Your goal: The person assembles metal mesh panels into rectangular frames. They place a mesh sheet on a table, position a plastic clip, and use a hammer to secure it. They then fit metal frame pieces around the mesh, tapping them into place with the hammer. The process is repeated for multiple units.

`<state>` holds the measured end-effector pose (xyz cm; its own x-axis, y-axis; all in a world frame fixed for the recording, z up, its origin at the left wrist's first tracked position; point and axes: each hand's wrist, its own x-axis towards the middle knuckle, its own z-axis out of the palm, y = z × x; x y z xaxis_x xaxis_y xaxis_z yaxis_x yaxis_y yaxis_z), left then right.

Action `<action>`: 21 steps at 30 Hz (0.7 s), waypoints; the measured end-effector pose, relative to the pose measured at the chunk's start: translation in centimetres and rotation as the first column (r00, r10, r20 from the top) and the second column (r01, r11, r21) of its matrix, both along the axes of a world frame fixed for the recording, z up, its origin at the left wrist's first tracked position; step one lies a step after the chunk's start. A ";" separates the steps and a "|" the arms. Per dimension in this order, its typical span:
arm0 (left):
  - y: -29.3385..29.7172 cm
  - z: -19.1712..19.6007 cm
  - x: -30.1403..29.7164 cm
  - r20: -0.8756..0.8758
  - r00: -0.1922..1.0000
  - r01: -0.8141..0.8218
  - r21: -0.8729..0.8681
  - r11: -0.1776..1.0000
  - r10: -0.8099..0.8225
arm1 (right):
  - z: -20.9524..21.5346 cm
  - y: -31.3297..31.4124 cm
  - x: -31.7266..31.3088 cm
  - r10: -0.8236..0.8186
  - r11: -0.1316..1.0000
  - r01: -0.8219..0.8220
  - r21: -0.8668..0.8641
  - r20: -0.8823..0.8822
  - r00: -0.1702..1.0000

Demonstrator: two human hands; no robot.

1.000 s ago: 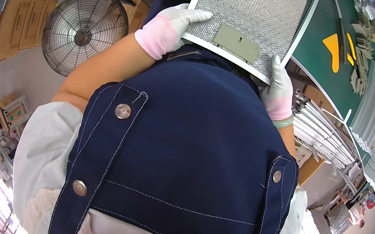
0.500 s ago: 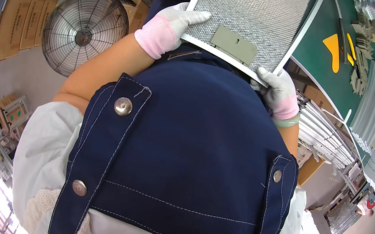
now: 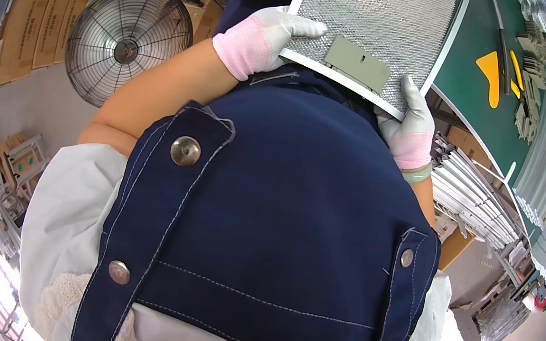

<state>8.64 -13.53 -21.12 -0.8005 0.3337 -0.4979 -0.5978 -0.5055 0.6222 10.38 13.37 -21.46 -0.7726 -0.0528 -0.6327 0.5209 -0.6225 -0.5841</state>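
Note:
A metal mesh filter panel (image 3: 385,19) with a white frame lies in front of me, its upper end cut off by the picture's edge. At its near left corner my left hand (image 3: 274,35), in a white glove with a pink cuff, grips the frame, thumb on top of the mesh. My right hand (image 3: 411,120), gloved the same way, holds the near right corner with its thumb over the frame; its other fingers are mostly hidden below. A grey-green rectangular plate (image 3: 358,63) with a small slot sits along the near edge of the mesh, between my hands.
Right on the green table (image 3: 461,120) are a yellow scraper (image 3: 490,75), a yellow-handled tool (image 3: 516,69) and a pile of grey-green plates (image 3: 528,102). White frame strips (image 3: 472,191) are stacked below the right edge. A black fan (image 3: 126,49) and cartons (image 3: 34,36) stand left.
In the picture, both hands and the filter panel have shifted slightly right. My right thumb has moved from the frame's corner up along its near edge, toward the plate.

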 end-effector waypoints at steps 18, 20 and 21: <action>-2.4 0.6 -0.4 -0.150 0.937 0.280 -0.219 0.935 -0.315 | 2.2 1.6 0.6 0.487 0.856 -0.421 0.299 -0.194 0.852; -3.1 2.9 -0.7 -0.201 0.916 0.228 -0.448 0.864 -0.346 | 1.0 2.5 0.0 0.331 0.924 -0.257 0.282 -0.257 0.908; -3.1 3.2 -1.3 -0.118 0.944 0.222 -0.467 0.856 -0.309 | 0.4 3.2 -0.5 0.203 0.972 -0.170 0.160 -0.215 0.955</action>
<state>7.31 -16.62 -17.93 -0.8036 0.3262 -0.4978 -0.5237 0.0101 0.8519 9.92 16.62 -21.07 -0.8817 -0.1345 -0.4522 0.4629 -0.4321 -0.7740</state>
